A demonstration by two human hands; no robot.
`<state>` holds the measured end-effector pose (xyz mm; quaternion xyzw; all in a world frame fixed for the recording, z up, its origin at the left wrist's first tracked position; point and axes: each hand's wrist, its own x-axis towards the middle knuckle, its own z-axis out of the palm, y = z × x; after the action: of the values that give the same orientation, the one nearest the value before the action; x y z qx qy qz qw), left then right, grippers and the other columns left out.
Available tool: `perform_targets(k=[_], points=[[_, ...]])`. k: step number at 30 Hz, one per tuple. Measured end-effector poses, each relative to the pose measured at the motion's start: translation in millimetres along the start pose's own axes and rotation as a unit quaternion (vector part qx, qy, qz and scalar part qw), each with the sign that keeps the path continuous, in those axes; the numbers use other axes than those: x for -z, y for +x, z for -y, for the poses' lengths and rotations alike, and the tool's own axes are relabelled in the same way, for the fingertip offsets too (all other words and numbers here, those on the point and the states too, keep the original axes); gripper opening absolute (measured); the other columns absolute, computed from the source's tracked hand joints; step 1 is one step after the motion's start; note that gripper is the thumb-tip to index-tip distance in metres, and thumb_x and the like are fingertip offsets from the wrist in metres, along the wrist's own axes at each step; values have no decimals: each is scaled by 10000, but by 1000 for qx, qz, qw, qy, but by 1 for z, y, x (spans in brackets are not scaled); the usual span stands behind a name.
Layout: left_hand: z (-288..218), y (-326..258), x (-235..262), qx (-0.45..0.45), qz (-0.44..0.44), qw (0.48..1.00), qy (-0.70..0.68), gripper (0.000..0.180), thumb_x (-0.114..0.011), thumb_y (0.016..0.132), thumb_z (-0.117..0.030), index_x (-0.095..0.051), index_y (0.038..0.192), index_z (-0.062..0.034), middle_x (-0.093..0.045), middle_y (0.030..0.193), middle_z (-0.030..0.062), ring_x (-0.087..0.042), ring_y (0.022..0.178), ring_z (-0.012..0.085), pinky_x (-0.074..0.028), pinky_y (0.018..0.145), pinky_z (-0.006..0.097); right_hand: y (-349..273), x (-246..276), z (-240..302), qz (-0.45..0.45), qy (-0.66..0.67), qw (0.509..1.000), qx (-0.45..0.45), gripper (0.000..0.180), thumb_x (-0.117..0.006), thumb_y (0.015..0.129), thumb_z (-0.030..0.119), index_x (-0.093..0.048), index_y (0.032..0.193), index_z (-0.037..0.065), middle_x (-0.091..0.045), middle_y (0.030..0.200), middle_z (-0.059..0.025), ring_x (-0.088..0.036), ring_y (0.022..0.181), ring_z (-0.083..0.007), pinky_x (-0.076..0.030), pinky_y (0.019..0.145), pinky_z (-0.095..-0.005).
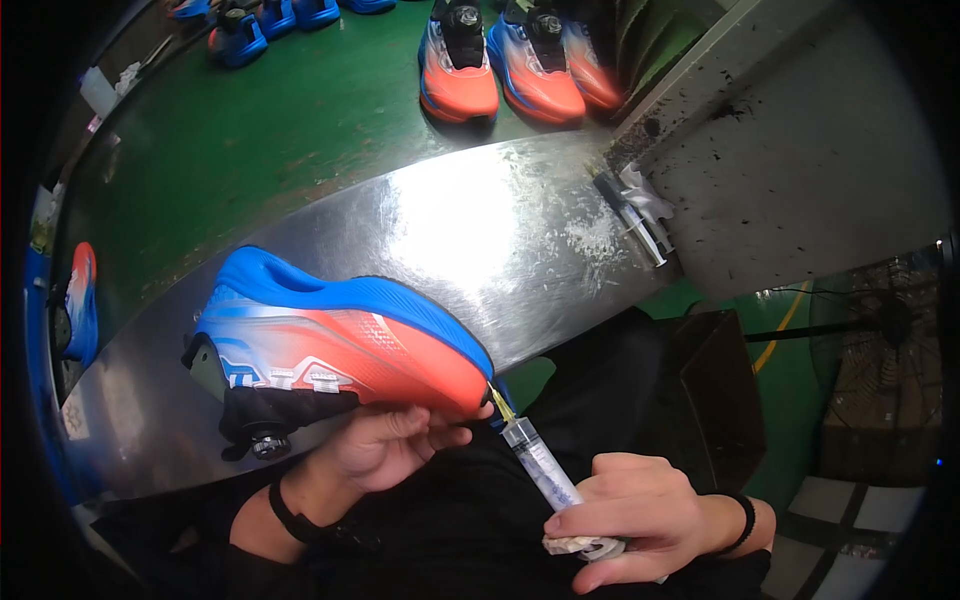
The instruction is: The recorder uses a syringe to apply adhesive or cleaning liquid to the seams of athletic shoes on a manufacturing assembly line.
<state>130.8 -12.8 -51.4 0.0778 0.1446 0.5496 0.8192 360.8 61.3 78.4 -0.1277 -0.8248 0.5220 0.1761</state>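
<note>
A shoe (345, 335), coral red at the toe and blue toward the heel with a blue sole, lies tipped on its side, its sole turned upward and away from me. Under its toe and upper, my left hand (395, 440) grips it with curled fingers. My right hand (625, 510) is wrapped round a clear syringe (543, 465), with pale wrapping near its rear end. The syringe's yellowish needle tip reaches the toe, where the sole meets the upper. A black lace dial hangs at the shoe's lower left.
A metal work surface (560, 225) lies under the shoe, beside a green conveyor-like belt (250, 130). Similar shoes (460, 85) stand at the back, and another shoe (82, 305) is at far left. Other syringes (635, 220) and crumpled tissue (648, 190) rest near a grey panel (800, 150).
</note>
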Motion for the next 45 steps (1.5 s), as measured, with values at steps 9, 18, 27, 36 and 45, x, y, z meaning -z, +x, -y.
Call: perform_targets(k=[9,18,27,36,45], points=[[2,17,-8,-28,-37,999,24,447,-574,898,-228,-454,1285,-38,-476,1335,113,-465,1235,300,-454,953,349,10,-10,-8,-29,-148,987,53,392,-788,689,310,-668,957,50,-597,704,-19,-367,473,-124,-285,408,-241],[5,27,-5,-45,-44,997,-46,358,-565,911,-186,-490,1249,-93,-562,1217,105,-535,1161,253,-538,822,266,4,-25,-29,-44,-333,936,108,334,-788,666,266,-657,925,101,-534,653,20,-325,461,-89,-259,388,-203],[5,23,-7,-43,-42,998,-23,534,-585,860,-399,-511,1208,-1,-575,1162,145,-552,1132,240,-549,776,217,-1,-37,-39,-45,-408,902,130,224,-692,752,221,-655,937,101,-452,668,10,-370,508,-91,-297,414,-184],[7,21,-12,-71,-34,996,28,521,-542,876,-447,-533,1218,-55,-583,1191,132,-516,1179,264,-453,950,380,-5,-41,-39,-62,-403,902,144,323,-778,675,265,-648,942,139,-533,659,24,-313,468,-73,-233,396,-194],[2,-69,-8,-30,-67,997,-37,597,-650,804,-192,-395,1333,-80,-526,1249,161,-477,1192,368,-435,948,471,8,4,-69,-92,-396,912,60,445,-779,626,253,-618,1003,81,-610,811,-21,-448,600,-183,-344,633,-308]])
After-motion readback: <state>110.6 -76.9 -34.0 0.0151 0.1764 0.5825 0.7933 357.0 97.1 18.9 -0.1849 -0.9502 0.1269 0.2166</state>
